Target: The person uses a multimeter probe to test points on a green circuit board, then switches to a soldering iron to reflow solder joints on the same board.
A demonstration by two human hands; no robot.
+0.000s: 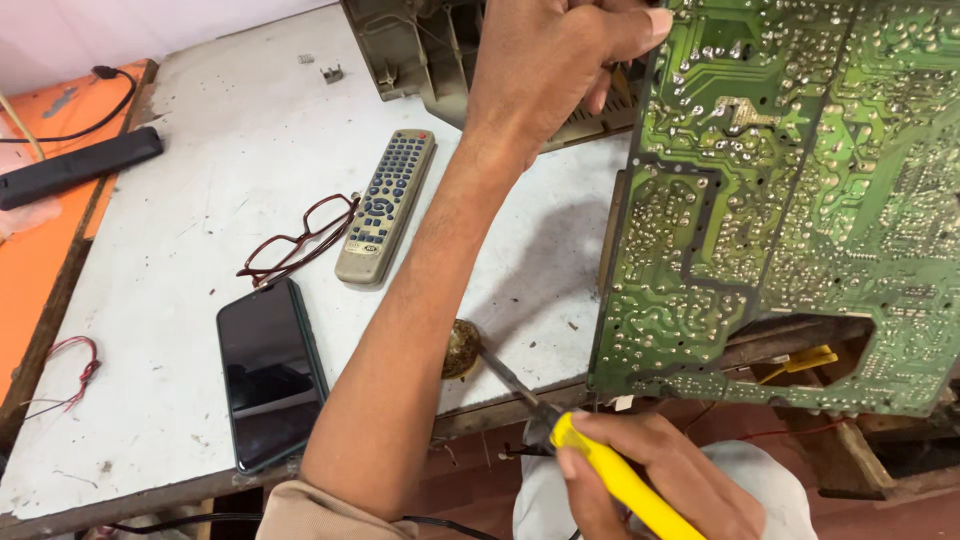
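Note:
My left hand [548, 62] reaches forward and grips the upper left edge of a large green circuit board [800, 200], which stands tilted up with its solder side facing me. My right hand [665, 480], low in view, holds a soldering iron by its yellow handle [620, 478]. The iron's metal shaft [505, 372] points up-left, with its tip at a small round brownish tin [460, 348] on the white table's [200, 200] front edge.
A grey remote control [386, 205], red-framed glasses [297, 240] and a dark phone [270, 372] lie on the table left of my arm. A long black remote [75, 167] lies on an orange surface [35, 270] at far left. A beige casing [420, 50] sits behind.

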